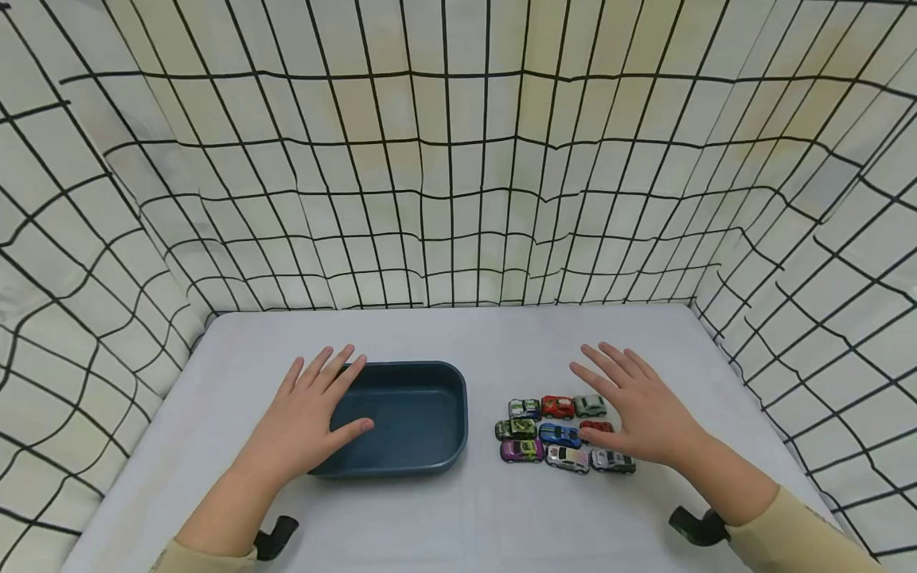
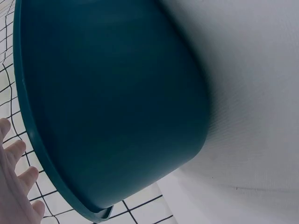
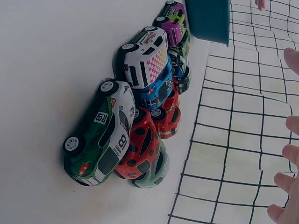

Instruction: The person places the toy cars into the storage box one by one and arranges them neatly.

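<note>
Blue tray point(image 1: 411, 426); toy cars point(image 1: 560, 434) (nine) outside, beside it.

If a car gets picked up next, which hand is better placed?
Probably the right hand: it is right by the cars, fingers spread, holding nothing. The left hand, also free, is at the bin's far end from them.

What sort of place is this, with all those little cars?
Perhaps a screened-off tabletop booth: white sheets with a black grid surround three sides of a white-covered table, where toy cars sit in rows, right of a dark blue tub.
</note>
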Demonstrator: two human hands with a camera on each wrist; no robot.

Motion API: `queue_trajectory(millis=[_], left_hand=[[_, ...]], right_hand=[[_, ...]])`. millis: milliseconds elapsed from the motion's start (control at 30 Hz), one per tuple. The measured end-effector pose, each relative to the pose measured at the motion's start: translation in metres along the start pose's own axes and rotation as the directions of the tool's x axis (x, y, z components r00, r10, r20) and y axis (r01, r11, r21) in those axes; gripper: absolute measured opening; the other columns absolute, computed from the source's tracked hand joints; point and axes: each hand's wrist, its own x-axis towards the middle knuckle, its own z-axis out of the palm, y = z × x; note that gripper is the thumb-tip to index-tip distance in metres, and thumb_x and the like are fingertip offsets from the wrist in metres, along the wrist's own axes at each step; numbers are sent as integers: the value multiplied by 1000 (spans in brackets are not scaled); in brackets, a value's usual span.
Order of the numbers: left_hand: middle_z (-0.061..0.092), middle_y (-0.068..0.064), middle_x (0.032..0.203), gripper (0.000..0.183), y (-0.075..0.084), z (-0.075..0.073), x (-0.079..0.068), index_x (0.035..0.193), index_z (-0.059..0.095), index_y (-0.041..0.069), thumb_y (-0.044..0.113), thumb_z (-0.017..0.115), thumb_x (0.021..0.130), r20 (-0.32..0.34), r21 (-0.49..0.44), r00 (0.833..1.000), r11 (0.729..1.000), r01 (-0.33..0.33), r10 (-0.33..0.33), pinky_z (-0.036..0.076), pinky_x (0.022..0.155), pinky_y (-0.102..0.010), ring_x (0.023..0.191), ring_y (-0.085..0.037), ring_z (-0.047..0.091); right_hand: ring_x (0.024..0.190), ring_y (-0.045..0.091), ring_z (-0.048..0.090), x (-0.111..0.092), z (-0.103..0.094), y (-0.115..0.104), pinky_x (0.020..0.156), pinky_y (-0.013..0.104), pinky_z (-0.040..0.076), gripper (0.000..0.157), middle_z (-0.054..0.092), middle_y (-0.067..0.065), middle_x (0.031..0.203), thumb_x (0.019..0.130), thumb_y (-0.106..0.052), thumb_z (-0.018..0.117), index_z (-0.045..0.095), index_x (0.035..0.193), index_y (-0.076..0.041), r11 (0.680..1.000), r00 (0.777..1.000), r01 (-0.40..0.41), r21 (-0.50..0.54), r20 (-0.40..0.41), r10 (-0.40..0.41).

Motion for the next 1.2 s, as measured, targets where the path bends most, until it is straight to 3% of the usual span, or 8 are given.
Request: queue_trajectory(millis=[367, 600, 900, 1200], left_hand=[[20, -8, 164, 93, -5, 4, -3, 160, 21, 20, 68, 57, 89, -39, 5, 999, 1000, 8, -8, -2, 121, -52, 150, -34, 15], [20, -8, 164, 92, -4, 2, -3, 160, 21, 20, 63, 61, 89, -30, -16, 1000, 1000, 7, -8, -3, 121, -53, 150, -35, 16], [20, -10, 164, 91, -6, 1, -7, 160, 18, 18, 70, 50, 91, 0, -60, 999, 998, 32, -32, -1, 121, -54, 149, -37, 16], [21, -11, 164, 91, -10, 0, -11, 160, 19, 20, 69, 51, 91, -3, -83, 999, 995, 53, -54, 2, 121, -56, 149, -37, 16]], right_hand=[[146, 32, 27, 2, 5, 0, 116, 56, 25, 91, 26, 3, 163, 83, -70, 63, 33, 156, -26, 1000, 1000, 7, 26, -3, -7], [144, 32, 32, 3, 6, -1, 113, 58, 30, 85, 31, 4, 160, 85, -67, 62, 39, 154, -23, 998, 1000, 11, 69, 23, -13], [137, 31, 43, 4, 7, -2, 109, 57, 37, 71, 45, 4, 152, 88, -58, 65, 49, 147, -23, 984, 997, -2, 176, 72, -10], [129, 25, 53, 7, 7, -1, 104, 54, 44, 61, 58, -1, 140, 87, -52, 68, 58, 140, -24, 976, 995, -5, 218, 97, -17]])
